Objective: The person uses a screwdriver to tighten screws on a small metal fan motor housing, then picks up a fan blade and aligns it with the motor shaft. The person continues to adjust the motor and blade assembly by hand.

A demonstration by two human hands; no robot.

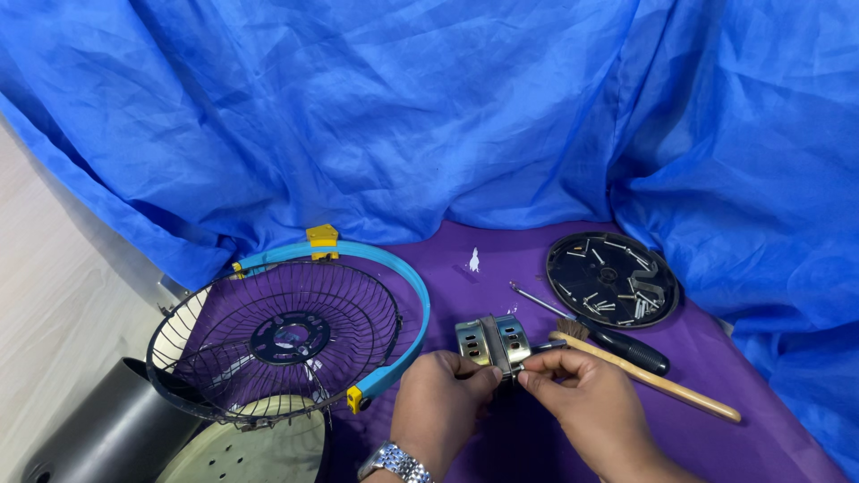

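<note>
A: We have the small metal motor housing (490, 341) pinched between both hands, low in the middle of the view, just above the purple cloth (501, 259) that covers the tabletop.

B: Our left hand (440, 402) grips its near side, fingers (484, 379) curled closed on the slotted shell. We judge that this steadies it.

A: And our right hand (586, 400) has its fingers (548, 365) drawn narrow, pressed to the right end where a dark shaft (548, 345) sticks out. Whether they pinch a small part there, we cannot tell.

B: The black-handled screwdriver (598, 332) and the wooden-handled brush (646, 377) lie crossed just beside our right hand, probably so they stay in easy reach.

A: Beyond them sits the round black tray (614, 280), with loose screws gathered inside it, likely to stop them rolling off.

B: To our left the black wire fan guard (273, 343) with its blue rim (404, 286) lies flat, partly over the cloth's edge, well apart from the housing. A pale round disc (250, 447) and a dark cylinder (116, 429) sit below it.

A: Blue fabric (403, 116) hangs behind everything.
</note>
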